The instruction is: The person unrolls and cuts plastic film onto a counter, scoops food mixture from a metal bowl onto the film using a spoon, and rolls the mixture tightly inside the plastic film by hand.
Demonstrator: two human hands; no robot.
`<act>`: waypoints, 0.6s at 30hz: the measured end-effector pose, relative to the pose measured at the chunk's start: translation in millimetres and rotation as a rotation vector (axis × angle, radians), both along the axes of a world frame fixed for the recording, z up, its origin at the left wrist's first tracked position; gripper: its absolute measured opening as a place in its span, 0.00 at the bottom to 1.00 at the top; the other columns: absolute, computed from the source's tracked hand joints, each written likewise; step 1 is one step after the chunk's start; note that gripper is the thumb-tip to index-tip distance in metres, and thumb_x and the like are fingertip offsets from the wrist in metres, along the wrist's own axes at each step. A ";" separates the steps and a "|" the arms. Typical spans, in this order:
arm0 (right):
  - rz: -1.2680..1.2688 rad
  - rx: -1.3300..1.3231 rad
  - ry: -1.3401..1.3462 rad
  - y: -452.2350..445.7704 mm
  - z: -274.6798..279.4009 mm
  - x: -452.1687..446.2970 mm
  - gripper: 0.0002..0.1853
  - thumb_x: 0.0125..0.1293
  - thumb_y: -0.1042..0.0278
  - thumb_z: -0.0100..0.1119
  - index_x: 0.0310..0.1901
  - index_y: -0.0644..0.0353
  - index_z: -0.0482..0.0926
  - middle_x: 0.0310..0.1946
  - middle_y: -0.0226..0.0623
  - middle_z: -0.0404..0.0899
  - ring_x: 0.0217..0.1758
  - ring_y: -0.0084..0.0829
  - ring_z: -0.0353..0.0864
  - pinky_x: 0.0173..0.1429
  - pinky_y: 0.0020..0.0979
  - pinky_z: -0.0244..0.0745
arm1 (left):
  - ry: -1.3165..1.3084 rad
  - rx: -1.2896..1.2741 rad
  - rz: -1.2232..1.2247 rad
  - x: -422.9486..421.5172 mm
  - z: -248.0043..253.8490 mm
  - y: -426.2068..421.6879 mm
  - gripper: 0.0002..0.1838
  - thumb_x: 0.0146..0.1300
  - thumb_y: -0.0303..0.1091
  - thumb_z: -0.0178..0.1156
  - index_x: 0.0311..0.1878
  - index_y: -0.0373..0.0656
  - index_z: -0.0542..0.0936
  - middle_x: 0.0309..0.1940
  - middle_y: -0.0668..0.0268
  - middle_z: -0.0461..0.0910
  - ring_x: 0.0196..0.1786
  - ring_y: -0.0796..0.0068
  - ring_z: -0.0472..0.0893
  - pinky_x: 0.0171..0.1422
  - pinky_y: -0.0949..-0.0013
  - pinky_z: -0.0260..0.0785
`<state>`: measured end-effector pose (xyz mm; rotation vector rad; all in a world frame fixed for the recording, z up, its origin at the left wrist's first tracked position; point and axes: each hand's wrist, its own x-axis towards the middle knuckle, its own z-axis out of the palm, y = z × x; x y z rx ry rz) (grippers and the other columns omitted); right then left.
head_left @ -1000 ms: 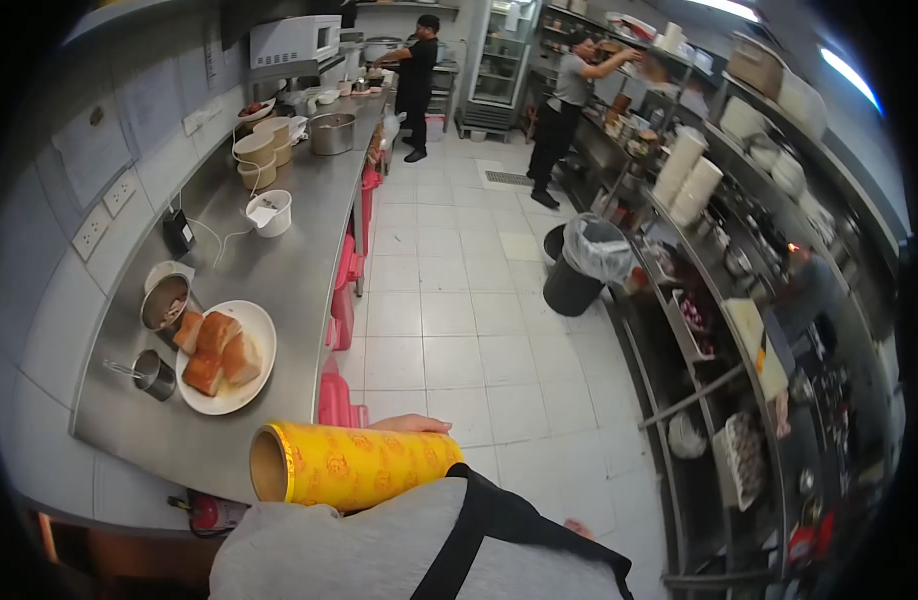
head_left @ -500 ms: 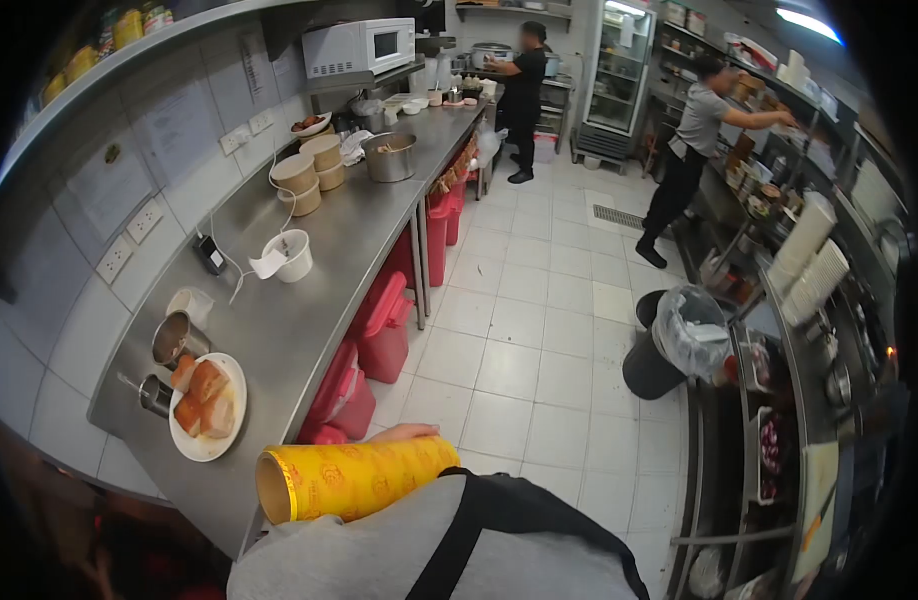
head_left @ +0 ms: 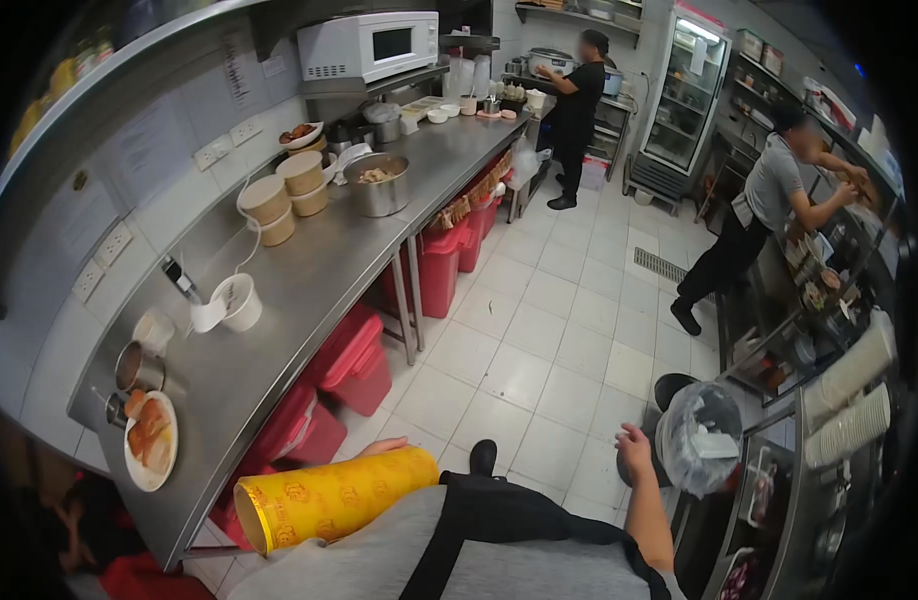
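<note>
A large yellow roll with red print (head_left: 339,495) lies across the front of the body, its hollow end facing left. Fingers of my left hand (head_left: 387,446) show over the roll's far edge, wrapped round it; the palm is hidden behind it. Out to the right, my right hand (head_left: 636,449) hangs over the floor near the lined bin, fingers apart and holding nothing.
A steel counter (head_left: 309,270) runs along the left with a plate of meat (head_left: 152,440), a pot (head_left: 379,185) and paper tubs. Pink bins (head_left: 357,362) stand below. A lined bin (head_left: 701,440) and shelving are right. Two people (head_left: 579,115) (head_left: 764,205) stand farther off.
The view has turned and moved forward along the counter. My right hand has come into sight at the right, and a shoe shows below. The roll remains held by my left hand.
</note>
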<state>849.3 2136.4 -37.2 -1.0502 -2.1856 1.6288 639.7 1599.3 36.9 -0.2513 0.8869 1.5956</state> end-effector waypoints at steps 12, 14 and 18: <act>0.027 -0.263 -0.693 97.3 -70.9 -53.8 0.19 0.63 0.60 0.63 0.53 0.58 0.80 0.35 0.37 0.81 0.34 0.34 0.80 0.38 0.35 0.76 | -0.131 -0.046 -0.139 -268.6 -30.3 169.3 0.26 0.75 0.52 0.44 0.49 0.37 0.80 0.43 0.61 0.85 0.43 0.68 0.85 0.50 0.65 0.76; -0.029 -0.292 -0.753 122.6 -77.9 -67.7 0.20 0.63 0.58 0.62 0.54 0.59 0.80 0.37 0.39 0.81 0.36 0.36 0.79 0.41 0.36 0.76 | -0.099 0.000 -0.141 -297.9 -39.1 196.0 0.26 0.75 0.52 0.44 0.49 0.37 0.80 0.43 0.61 0.85 0.44 0.68 0.85 0.50 0.65 0.76; -0.069 -0.291 -0.843 191.5 -95.2 -111.6 0.23 0.63 0.55 0.62 0.54 0.60 0.79 0.42 0.44 0.81 0.42 0.41 0.79 0.47 0.38 0.75 | -0.156 -0.007 -0.159 -374.1 -103.9 238.9 0.27 0.76 0.53 0.41 0.56 0.39 0.77 0.50 0.61 0.83 0.49 0.66 0.83 0.52 0.63 0.76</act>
